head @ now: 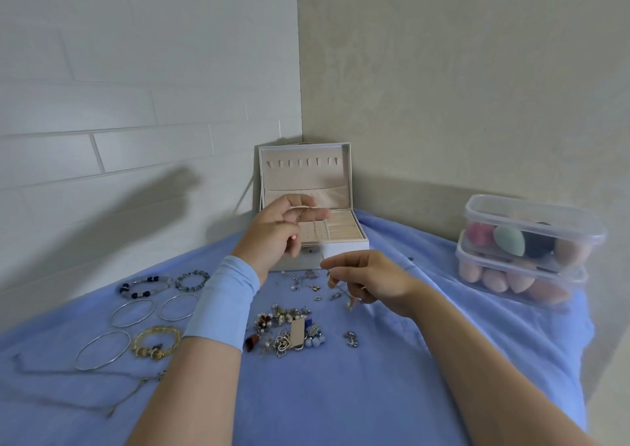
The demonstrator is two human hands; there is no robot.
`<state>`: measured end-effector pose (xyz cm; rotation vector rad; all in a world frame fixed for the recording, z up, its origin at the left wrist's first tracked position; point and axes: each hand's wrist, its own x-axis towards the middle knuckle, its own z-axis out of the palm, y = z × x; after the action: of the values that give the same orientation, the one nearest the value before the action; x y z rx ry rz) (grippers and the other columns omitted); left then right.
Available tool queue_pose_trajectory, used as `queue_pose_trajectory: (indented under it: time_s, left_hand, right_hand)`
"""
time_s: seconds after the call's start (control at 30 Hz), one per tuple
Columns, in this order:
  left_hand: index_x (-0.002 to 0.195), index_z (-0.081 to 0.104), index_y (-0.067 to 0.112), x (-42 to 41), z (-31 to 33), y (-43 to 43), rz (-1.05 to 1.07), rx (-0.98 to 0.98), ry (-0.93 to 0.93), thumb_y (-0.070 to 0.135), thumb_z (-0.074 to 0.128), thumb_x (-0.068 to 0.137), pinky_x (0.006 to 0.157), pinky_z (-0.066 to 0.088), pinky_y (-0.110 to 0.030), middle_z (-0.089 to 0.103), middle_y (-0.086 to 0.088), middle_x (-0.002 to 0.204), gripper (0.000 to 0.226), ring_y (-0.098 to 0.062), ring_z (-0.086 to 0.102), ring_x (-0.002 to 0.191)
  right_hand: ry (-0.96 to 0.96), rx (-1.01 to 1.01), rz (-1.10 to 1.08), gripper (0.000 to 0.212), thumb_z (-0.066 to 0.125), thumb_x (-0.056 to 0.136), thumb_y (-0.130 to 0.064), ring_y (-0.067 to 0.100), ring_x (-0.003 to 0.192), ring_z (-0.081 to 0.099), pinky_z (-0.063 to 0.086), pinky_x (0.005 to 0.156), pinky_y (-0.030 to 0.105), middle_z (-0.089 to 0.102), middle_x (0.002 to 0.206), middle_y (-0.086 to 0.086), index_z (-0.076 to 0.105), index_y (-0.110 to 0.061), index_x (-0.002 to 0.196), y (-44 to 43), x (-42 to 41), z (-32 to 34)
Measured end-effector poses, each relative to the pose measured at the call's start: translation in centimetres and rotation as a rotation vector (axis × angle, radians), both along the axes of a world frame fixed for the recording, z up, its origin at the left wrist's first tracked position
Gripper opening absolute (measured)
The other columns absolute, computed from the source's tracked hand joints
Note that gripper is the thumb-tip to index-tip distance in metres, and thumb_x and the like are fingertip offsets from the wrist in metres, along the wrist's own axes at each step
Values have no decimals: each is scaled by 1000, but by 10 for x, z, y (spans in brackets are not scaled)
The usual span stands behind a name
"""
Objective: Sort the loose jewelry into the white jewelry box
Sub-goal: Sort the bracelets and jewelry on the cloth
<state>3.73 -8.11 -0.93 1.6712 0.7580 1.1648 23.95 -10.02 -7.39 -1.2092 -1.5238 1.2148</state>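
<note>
The white jewelry box (344, 244) stands open at the back of the blue cloth, its lid upright against the wall corner. My left hand (279, 227) hovers in front of the box and pinches a thin gold ring or chain piece between thumb and fingers. My right hand (368, 282) is lower, just before the box, pinching a small gold item with a fine chain hanging from it. A heap of earrings and charms (289, 331) lies on the cloth below both hands. Smaller loose pieces (306, 283) are scattered near the box front.
Beaded bracelets (145, 285), silver bangles (102, 350) and a yellow bead bracelet (156, 341) lie at the left; thin chains (68, 401) lie near the front left. Two stacked clear tubs of makeup sponges (525, 248) stand at the right. Walls close the back.
</note>
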Motion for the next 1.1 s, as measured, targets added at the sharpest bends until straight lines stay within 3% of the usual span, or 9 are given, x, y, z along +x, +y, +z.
queue_pose_trajectory:
  time_s: [0.1, 0.2, 0.33, 0.43, 0.53, 0.7, 0.87, 1.0, 1.1]
  left_hand:
    - [100, 67, 14, -1, 8, -1, 8, -4, -52, -5, 44, 81, 71, 45, -29, 75, -10, 86, 35, -20, 54, 65]
    - [95, 67, 9, -5, 12, -4, -57, -82, -146, -5, 43, 90, 58, 34, -30, 73, -12, 87, 28, -17, 39, 48]
    - [109, 60, 5, -16, 17, -4, -23, -69, 76, -5, 44, 98, 54, 25, -31, 75, -6, 108, 22, -7, 22, 36]
    - [104, 62, 8, -21, 23, -2, 4, -58, 139, -16, 35, 92, 52, 35, -29, 75, -2, 110, 38, -9, 35, 37]
    - [89, 66, 5, -17, 31, -5, -33, -100, -41, -20, 31, 87, 64, 56, -33, 74, -10, 94, 43, -20, 64, 61]
    - [86, 68, 8, -13, 45, -11, -67, -119, -65, -5, 45, 93, 43, 44, -24, 70, -16, 99, 28, -13, 46, 43]
    - [103, 68, 8, -31, 53, -5, 223, 71, 77, 2, 51, 96, 41, 49, -27, 75, 3, 80, 19, -15, 47, 39]
    - [100, 70, -1, -47, 43, -2, 395, -41, -107, -8, 43, 95, 58, 59, -27, 70, -9, 76, 29, -17, 58, 54]
    - [104, 73, 2, -59, 22, 6, 546, 19, 182, -2, 45, 94, 70, 60, -30, 72, -2, 74, 30, -18, 65, 62]
  right_hand:
    - [-76, -17, 48, 20, 63, 97, -11, 11, 50, 37, 30, 47, 20, 73, 89, 3, 73, -10, 115, 0, -5, 0]
    - [-155, 7, 60, 18, 65, 95, -11, 9, 53, 42, 33, 50, 18, 74, 85, -2, 76, -17, 108, 3, -11, 4]
    - [-134, 72, 50, 11, 63, 96, -12, 10, 62, 46, 31, 55, 21, 66, 71, -5, 73, -16, 96, 7, -15, 15]
    - [-35, 77, 75, 8, 61, 97, -11, 15, 62, 48, 33, 57, 25, 59, 63, -4, 66, -11, 103, 13, -21, 20]
    - [-54, 48, 107, 24, 61, 97, -12, 14, 56, 45, 33, 55, 26, 53, 61, -1, 64, -8, 121, 17, -33, 23]
    - [-194, 0, 297, 24, 60, 96, -27, 14, 56, 34, 24, 50, 25, 43, 67, 2, 77, -11, 101, 14, -49, 33]
    - [-136, 20, 294, 38, 60, 91, -34, 18, 69, 56, 43, 67, 28, 65, 80, 8, 57, -16, 58, 14, -47, 41]
    - [-31, -28, 275, 42, 45, 105, -19, 28, 68, 64, 49, 78, 32, 42, 66, 13, 44, -13, 64, 13, -35, 49]
    - [-67, -54, 198, 35, 42, 105, -17, 24, 55, 52, 47, 76, 39, 32, 62, 9, 53, -8, 74, 14, -21, 53]
